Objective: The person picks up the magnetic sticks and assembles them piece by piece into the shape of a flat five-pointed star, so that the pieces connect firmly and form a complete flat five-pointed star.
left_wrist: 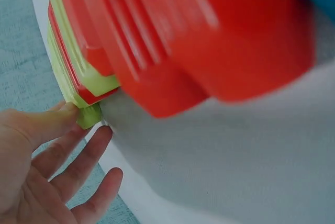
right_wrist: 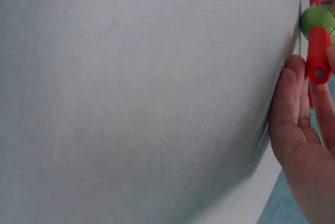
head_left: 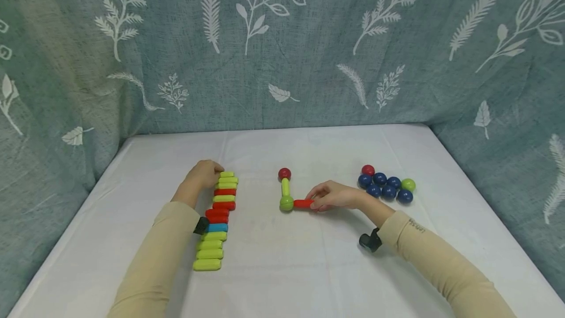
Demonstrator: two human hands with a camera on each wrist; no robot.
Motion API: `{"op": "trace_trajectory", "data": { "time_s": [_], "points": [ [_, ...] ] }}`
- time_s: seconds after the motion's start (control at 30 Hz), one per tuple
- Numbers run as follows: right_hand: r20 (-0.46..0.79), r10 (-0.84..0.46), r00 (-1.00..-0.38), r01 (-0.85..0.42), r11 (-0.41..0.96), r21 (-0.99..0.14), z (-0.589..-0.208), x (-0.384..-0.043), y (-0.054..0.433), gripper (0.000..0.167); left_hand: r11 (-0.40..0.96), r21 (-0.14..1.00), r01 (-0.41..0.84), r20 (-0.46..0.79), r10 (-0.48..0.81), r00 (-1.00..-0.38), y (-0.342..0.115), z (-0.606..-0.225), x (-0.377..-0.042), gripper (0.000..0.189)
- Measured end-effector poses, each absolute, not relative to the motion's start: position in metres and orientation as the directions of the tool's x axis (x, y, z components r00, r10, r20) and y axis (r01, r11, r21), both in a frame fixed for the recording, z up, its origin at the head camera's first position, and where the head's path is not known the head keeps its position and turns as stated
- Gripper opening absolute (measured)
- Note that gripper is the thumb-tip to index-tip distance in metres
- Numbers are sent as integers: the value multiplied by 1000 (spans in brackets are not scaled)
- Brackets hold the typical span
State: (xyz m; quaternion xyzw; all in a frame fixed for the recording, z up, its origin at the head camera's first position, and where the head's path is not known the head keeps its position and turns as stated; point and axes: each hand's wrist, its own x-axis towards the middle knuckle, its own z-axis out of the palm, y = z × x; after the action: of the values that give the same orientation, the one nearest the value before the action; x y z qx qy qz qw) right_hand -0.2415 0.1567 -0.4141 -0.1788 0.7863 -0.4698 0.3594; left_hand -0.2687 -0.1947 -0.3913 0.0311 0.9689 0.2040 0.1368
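At the far end of a row of toy building rods [head_left: 216,227], my left hand [head_left: 203,173] pinches the last yellow-green rod [left_wrist: 90,116] between thumb and index finger; its other fingers are spread loosely. My right hand [head_left: 335,195] holds a red rod [head_left: 302,203] by its right end, low over the table. The red rod's left end meets a green ball [head_left: 286,203]. From that ball a yellow-green rod [head_left: 285,187] runs away from me to a red ball [head_left: 284,174], forming an L shape. In the right wrist view the red rod's near end shows a round grey spot.
Right of my right hand lies a cluster of several dark blue balls [head_left: 389,192], with a red ball [head_left: 368,170] and a green ball [head_left: 408,184] at its edges. A white cloth covers the table [head_left: 273,269]. Behind it hangs a leaf-patterned blue-green curtain [head_left: 185,63].
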Motion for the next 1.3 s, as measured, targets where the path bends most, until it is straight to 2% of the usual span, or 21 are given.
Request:
{"op": "trace_trajectory", "data": {
  "time_s": [0.3, 0.5, 0.63, 0.87, 1.13, 1.3],
  "points": [
    [-396, -626, -672, 39, 505, -862, -414, -241, 157, 33, 920, 393, 3, -222, 98, -970, -197, -390, -269, 27],
    [-383, -636, -670, 2, 515, -857, -414, -240, 158, 31, 906, 422, 11, -201, 105, -974, -186, -376, -279, 26],
    [-377, -638, -671, -1, 509, -861, -414, -240, 158, 31, 894, 444, 58, -185, 155, -970, -164, -369, -290, 25],
    [-377, -626, -683, 7, 510, -860, -416, -240, 158, 31, 878, 463, 118, -179, 223, -958, -98, -373, -297, 24],
    [-369, -633, -680, -2, 505, -863, -418, -240, 156, 32, 813, 578, 69, -162, 197, -967, -54, -390, -295, 23],
    [-368, -632, -683, 5, 500, -866, -418, -239, 156, 33, 804, 592, 61, -154, 187, -970, -46, -394, -293, 23]
  ]
}}
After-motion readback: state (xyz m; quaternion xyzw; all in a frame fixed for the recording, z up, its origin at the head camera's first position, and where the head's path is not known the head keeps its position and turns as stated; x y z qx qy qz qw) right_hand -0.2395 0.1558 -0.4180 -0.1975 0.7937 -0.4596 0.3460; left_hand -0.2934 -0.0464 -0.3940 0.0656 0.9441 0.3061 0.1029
